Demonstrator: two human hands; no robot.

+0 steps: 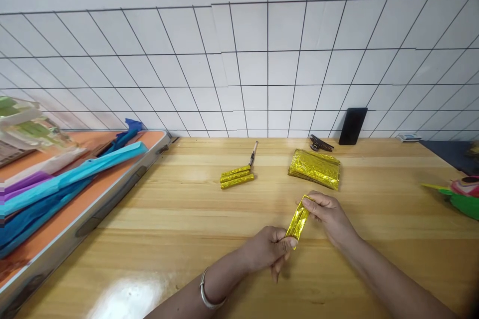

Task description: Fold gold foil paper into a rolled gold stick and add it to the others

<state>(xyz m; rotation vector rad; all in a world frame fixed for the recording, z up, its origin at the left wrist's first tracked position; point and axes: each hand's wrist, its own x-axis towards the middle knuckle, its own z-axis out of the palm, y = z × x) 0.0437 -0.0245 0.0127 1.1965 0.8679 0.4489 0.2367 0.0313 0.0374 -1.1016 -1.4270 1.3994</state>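
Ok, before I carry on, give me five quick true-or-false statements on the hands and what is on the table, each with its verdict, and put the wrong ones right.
1. The left hand and right hand hold the same gold foil strip. True.
2. The silver bangle is on the right forearm. False: it is on the left forearm.
3. Three narrow gold pieces lie side by side near the pen. True.
4. The black slab lies flat on the stack of gold foil. False: it leans against the tiled wall, behind the stack.
5. The dark clip-like object lies between the stack and the wall. True.
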